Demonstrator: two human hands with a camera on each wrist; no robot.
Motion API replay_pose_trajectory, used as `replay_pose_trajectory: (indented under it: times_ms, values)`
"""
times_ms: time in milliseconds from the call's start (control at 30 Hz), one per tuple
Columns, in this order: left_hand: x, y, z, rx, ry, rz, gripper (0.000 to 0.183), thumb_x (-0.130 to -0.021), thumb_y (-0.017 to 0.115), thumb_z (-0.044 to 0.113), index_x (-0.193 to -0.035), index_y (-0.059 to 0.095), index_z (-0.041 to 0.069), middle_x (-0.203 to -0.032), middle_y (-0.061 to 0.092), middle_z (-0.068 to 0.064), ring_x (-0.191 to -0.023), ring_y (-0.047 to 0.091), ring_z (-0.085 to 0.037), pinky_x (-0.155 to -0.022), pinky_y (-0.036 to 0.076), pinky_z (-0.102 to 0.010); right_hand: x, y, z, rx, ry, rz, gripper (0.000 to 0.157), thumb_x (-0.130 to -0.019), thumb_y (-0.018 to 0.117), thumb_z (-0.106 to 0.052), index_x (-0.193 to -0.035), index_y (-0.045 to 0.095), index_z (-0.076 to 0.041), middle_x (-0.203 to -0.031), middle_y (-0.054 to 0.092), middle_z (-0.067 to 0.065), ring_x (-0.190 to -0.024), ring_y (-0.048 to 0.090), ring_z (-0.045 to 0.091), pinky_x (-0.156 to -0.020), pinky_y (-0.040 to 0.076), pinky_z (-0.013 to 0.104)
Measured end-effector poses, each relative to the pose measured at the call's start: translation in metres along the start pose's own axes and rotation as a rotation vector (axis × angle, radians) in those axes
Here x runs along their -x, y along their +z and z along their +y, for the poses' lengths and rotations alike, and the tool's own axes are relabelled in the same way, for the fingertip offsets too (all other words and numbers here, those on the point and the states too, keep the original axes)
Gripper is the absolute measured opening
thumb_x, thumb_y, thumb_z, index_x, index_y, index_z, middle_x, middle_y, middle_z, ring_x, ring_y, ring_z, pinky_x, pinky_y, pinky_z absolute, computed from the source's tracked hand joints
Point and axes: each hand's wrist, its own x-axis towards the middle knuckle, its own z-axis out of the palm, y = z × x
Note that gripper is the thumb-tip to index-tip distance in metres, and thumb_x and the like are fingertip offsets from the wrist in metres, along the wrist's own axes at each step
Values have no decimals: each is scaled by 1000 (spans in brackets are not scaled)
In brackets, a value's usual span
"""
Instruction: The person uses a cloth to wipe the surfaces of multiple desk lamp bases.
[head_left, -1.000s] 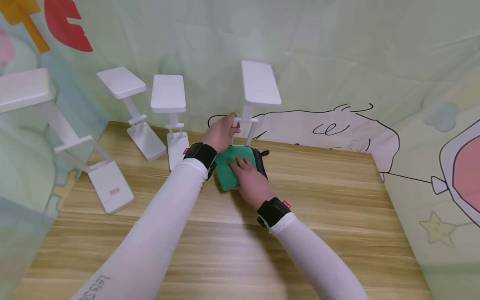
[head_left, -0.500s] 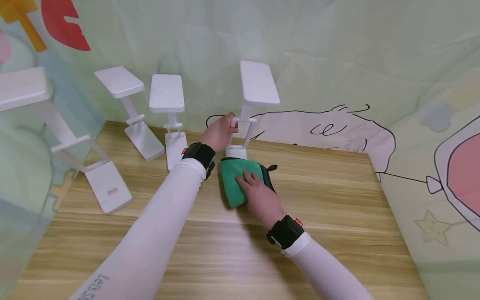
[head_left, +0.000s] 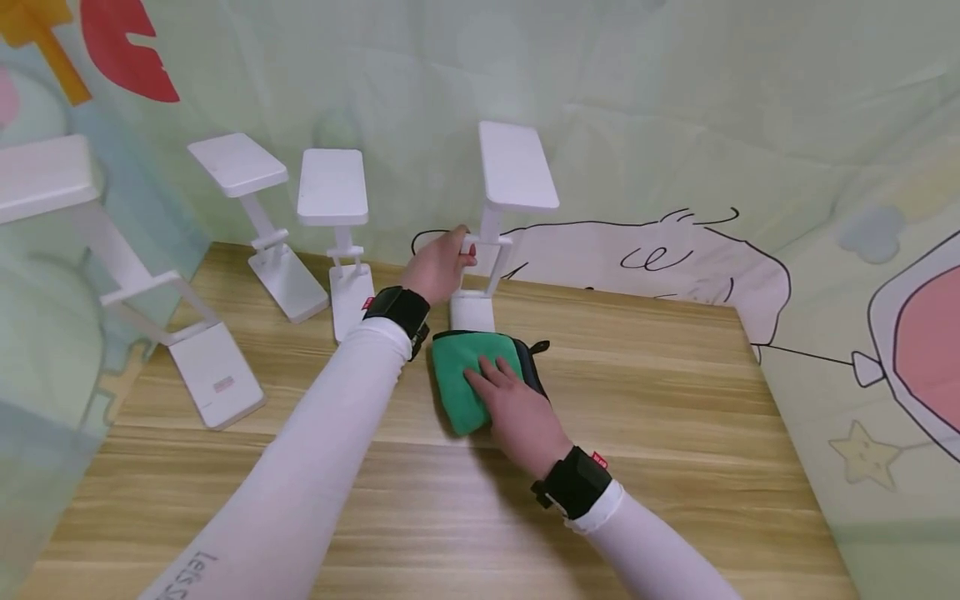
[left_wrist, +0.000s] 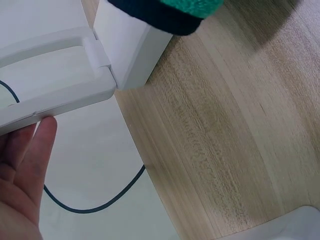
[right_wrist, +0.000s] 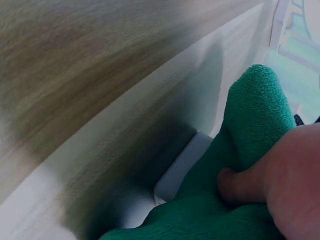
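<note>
A white folding desk lamp [head_left: 517,165] stands at the back of the table, its flat head tilted over a hinged stem. My left hand [head_left: 437,267] grips that stem from the left; up close in the left wrist view, fingers [left_wrist: 37,152] hold the lamp arm [left_wrist: 65,97]. Draped over the front of the lamp's base [head_left: 472,313] is a green cloth [head_left: 459,383] with a dark edge and a small loop. On top of it lies my right hand [head_left: 525,417], fingers spread and pressing. In the right wrist view the thumb sinks into the cloth [right_wrist: 257,107], and a base corner [right_wrist: 182,162] shows beneath.
Three more white lamps [head_left: 332,185] [head_left: 238,164] [head_left: 217,375] stand along the left of the wooden table [head_left: 660,400]. A printed fabric wall [head_left: 675,108] rises behind and on both sides. A dark cord line [left_wrist: 90,211] curves across the fabric in the left wrist view.
My right hand has drawn the green cloth toward the front edge of the lamp's base, uncovering the base's rear part. The left hand has kept its hold on the stem.
</note>
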Motion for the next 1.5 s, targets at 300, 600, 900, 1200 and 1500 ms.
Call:
replay_pose_trajectory:
  times_ms: [300,600,900,1200,1500]
  values:
    - [1,-2,-3,1,27,29,14,-104,52,23,-104,50,9,-93,57,-4,-79,53,-19,-69,47,-33,-7,-20,10,-33,-54,128,78,-72,61,17,-144,50,-12,-138,52,13,-125,48,26,-92,53,40]
    - [-4,4,1,28,92,-2,17,-104,52,26,-99,49,10,-84,52,-5,-71,48,-19,-62,39,-28,-2,-45,11,16,-36,123,77,-75,65,15,-145,49,-13,-139,51,14,-128,46,29,-92,53,44]
    - [-18,20,17,12,161,-9,16,-102,54,25,-103,54,9,-89,58,-3,-76,53,-17,-68,45,-29,16,-75,1,59,-54,82,67,-80,70,9,-141,53,-12,-135,55,15,-123,50,30,-90,54,45]
    - [-34,39,43,11,197,-69,17,-101,56,26,-101,54,9,-85,54,-3,-75,49,-16,-65,41,-25,26,-82,-8,161,-78,40,58,-81,70,7,-135,59,-12,-127,61,13,-116,56,29,-82,57,45]
    - [-41,49,66,-2,184,-120,19,-101,55,30,-102,55,11,-85,53,-3,-76,49,-14,-64,37,-22,23,-80,-6,133,-66,33,58,-79,66,10,-133,60,-10,-126,62,13,-116,55,28,-78,58,45]
